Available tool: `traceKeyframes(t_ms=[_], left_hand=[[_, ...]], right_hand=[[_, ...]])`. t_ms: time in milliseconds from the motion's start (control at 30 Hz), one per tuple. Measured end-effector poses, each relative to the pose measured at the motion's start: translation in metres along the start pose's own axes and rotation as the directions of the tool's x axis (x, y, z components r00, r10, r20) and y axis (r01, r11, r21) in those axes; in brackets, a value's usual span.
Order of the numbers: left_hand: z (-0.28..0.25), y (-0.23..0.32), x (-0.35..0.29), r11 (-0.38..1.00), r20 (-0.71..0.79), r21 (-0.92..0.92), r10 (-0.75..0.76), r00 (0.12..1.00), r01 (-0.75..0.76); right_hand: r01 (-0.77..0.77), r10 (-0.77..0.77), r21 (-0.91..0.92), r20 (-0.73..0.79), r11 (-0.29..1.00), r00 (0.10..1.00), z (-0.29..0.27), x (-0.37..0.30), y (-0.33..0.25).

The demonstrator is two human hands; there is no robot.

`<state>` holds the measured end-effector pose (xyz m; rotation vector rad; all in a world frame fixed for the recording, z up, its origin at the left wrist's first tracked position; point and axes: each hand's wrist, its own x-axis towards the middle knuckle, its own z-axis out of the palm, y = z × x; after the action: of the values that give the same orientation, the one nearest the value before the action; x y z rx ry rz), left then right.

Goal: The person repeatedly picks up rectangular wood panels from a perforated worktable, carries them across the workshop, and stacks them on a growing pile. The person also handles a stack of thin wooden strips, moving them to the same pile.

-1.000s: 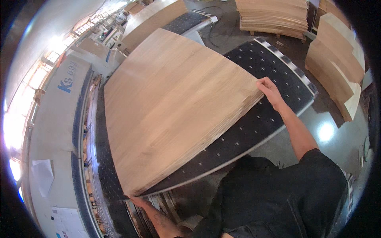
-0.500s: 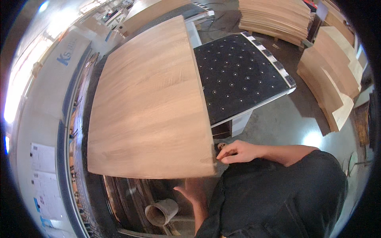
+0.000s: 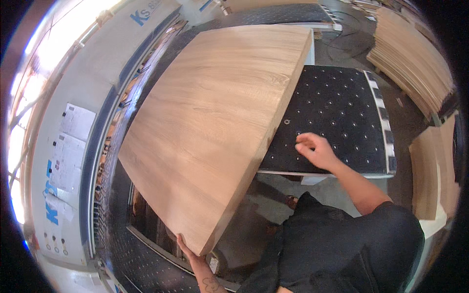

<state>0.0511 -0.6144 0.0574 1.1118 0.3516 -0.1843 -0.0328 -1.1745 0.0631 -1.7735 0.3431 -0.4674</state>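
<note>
A stack of wide wood-grain panels, or one thick panel, lies across the black machine bed with its near corner jutting toward me. My left hand is closed on that near corner. Its thumb rests along the edge, and the other fingers are hidden underneath. My right hand hovers over the perforated black table, apart from the panel's right edge. Its fingers are loosely bent and hold nothing that I can see.
A long white machine beam with papers on it runs along the left. Tall stacks of boards stand at the far right, with more panels nearer. A second black table is behind.
My left hand has gone from open beside the panel to the near corner. The right hand has moved from the panel's edge out over the black table. The view has turned.
</note>
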Motion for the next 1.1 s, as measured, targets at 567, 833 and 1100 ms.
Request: traceKeyframes(t_ms=[567, 833, 1100], left_hand=[[0.096, -0.143, -0.229, 0.994, -0.457, -0.036, -0.106, 0.883, 0.101], [0.16, -0.21, -0.353, 0.988, -0.58, -0.153, -0.107, 0.808, 0.022], [0.205, -0.287, -0.472, 0.984, -0.667, -0.166, -0.064, 0.743, -0.064]], right_hand=[[-0.107, 0.139, 0.156, -0.21, 0.982, 0.968, -0.063, 0.127, 0.066], [0.025, 0.013, 0.348, -0.107, 0.937, 0.994, -0.058, 0.098, 0.081], [0.03, -0.066, 0.447, 0.065, 0.894, 0.996, -0.118, 0.048, 0.106]])
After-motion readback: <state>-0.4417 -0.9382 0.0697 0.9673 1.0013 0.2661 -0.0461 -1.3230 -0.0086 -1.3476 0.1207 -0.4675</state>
